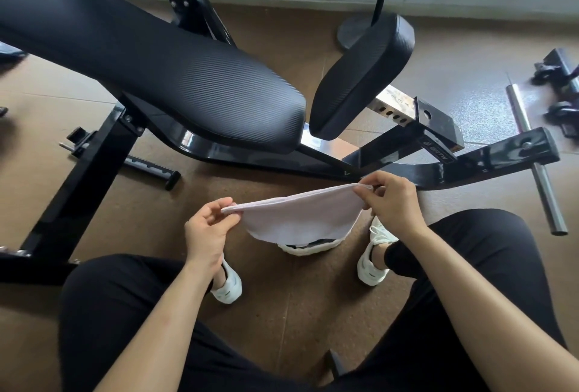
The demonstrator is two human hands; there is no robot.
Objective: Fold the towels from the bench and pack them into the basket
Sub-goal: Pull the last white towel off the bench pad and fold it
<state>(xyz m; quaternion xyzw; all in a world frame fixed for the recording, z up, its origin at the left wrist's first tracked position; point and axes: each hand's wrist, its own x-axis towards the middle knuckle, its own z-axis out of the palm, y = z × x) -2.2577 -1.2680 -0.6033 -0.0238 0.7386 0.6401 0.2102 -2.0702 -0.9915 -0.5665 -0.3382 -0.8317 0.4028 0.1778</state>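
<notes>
A pale pink towel (297, 216) hangs folded between my hands above the floor. My left hand (208, 232) pinches its left top corner. At the right top corner, my right hand (391, 203) pinches the towel's edge. Under the towel a white basket (308, 248) stands on the floor, mostly hidden, with something dark inside. The black padded bench (156, 72) stretches across the upper left, with no towel showing on it.
The bench's seat pad (363, 78) and black steel frame (438, 169) lie just beyond my hands. A steel bar (532, 153) and dumbbell handles (557, 78) lie at the right. My knees and white shoes flank the basket on the brown floor.
</notes>
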